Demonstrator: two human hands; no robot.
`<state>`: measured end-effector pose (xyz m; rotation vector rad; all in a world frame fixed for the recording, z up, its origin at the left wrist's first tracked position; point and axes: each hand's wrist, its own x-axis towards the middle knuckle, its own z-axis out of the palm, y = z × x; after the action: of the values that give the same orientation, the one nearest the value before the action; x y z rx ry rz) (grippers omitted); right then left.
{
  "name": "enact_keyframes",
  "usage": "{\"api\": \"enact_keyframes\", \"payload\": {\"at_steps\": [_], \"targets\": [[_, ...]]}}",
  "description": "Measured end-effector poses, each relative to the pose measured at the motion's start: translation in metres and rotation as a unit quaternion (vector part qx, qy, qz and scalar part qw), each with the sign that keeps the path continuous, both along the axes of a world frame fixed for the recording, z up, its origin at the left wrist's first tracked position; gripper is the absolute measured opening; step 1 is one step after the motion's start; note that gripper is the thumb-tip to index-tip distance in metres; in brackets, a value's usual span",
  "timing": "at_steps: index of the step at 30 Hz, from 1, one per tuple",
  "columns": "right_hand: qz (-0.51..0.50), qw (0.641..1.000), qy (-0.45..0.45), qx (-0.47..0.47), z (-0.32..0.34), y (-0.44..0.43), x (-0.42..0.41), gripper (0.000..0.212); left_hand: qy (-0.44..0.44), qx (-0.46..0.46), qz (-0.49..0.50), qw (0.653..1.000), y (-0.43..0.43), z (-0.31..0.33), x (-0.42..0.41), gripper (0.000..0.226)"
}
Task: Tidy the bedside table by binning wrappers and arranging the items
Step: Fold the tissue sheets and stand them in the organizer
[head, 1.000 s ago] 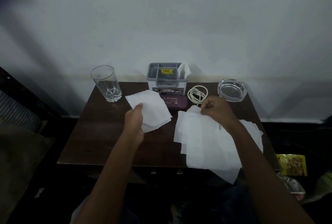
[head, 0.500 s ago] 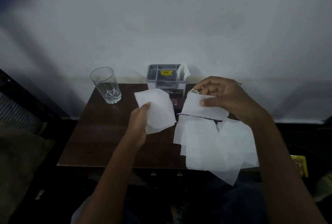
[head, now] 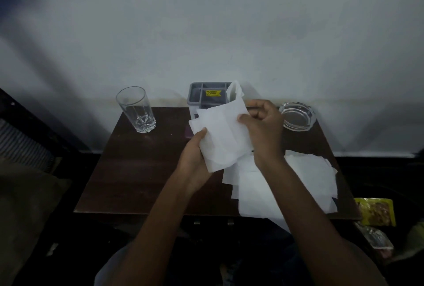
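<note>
Above the middle of the dark wooden bedside table (head: 137,171), my left hand (head: 195,155) grips the lower edge of a stack of white tissues (head: 222,134). My right hand (head: 263,125) pinches the stack's upper right side, laying a tissue onto it. Several more white tissues (head: 286,182) lie spread on the table's right part and overhang its front edge. A grey compartment organiser (head: 206,95) stands at the back against the wall, with a tissue sticking out of its right slot. The held tissues hide the items in front of the organiser.
A clear drinking glass (head: 135,109) stands at the table's back left. A glass ashtray (head: 297,116) sits at the back right. On the floor to the right lie a yellow snack wrapper (head: 376,211) and a clear wrapper (head: 374,237). A white wall rises behind.
My right hand lifted a tissue off the spread pile and carried it left onto the tissue in my left hand. Both hands now meet over the table's middle.
</note>
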<state>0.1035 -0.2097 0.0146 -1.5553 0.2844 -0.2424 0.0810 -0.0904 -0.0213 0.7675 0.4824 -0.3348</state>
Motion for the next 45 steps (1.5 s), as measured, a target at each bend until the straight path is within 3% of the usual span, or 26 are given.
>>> {"api": "enact_keyframes", "payload": {"at_steps": [7, 12, 15, 17, 19, 22, 28, 31, 34, 36, 39, 45], "targets": [[-0.018, 0.999, -0.018, -0.035, -0.019, 0.012, 0.001, 0.028, -0.021, -0.033, 0.007, 0.999, 0.000, 0.001, 0.001, 0.062], [0.013, 0.999, -0.007, -0.042, -0.022, 0.006, 0.005, 0.014, 0.007, 0.056, 0.014, 0.998, -0.002, -0.001, 0.000, 0.037], [0.005, 1.000, 0.013, -0.018, -0.022, -0.016, 0.016, 0.017, -0.001, 0.058, 0.035, 0.998, 0.007, -0.003, 0.001, 0.029], [0.034, 0.996, 0.049, -0.073, -0.031, -0.036, 0.025, 0.013, 0.001, 0.065, 0.069, 0.996, 0.016, -0.002, 0.004, 0.021], [0.081, 0.970, 0.085, -0.214, -0.048, -0.053, 0.032, 0.013, 0.010, 0.090, 0.104, 0.991, 0.023, -0.001, 0.005, 0.017], [0.156, 0.894, 0.112, -0.404, -0.071, -0.058, 0.034, 0.017, 0.026, 0.134, 0.146, 0.980, 0.031, -0.003, 0.005, 0.025], [0.204, 0.814, 0.051, -0.541, -0.088, -0.026, 0.021, 0.021, 0.046, 0.186, 0.186, 0.964, 0.035, -0.005, 0.006, 0.029], [0.199, 0.784, 0.027, -0.587, -0.095, -0.010, 0.015, 0.023, 0.043, 0.190, 0.185, 0.963, 0.035, -0.005, 0.006, 0.021], [0.187, 0.799, 0.027, -0.571, -0.096, -0.009, 0.017, 0.013, 0.048, 0.196, 0.182, 0.962, 0.037, -0.007, 0.007, 0.010], [0.189, 0.851, 0.043, -0.488, -0.091, -0.014, 0.021, 0.006, 0.043, 0.215, 0.182, 0.959, 0.037, -0.007, 0.008, 0.011], [0.201, 0.915, 0.056, -0.346, -0.067, -0.028, 0.027, 0.026, 0.032, 0.246, 0.186, 0.951, 0.036, -0.006, 0.008, 0.026], [0.302, 0.937, 0.014, -0.172, 0.000, -0.044, 0.018, 0.022, -0.004, 0.257, 0.161, 0.953, 0.027, -0.002, 0.007, 0.027]]}}
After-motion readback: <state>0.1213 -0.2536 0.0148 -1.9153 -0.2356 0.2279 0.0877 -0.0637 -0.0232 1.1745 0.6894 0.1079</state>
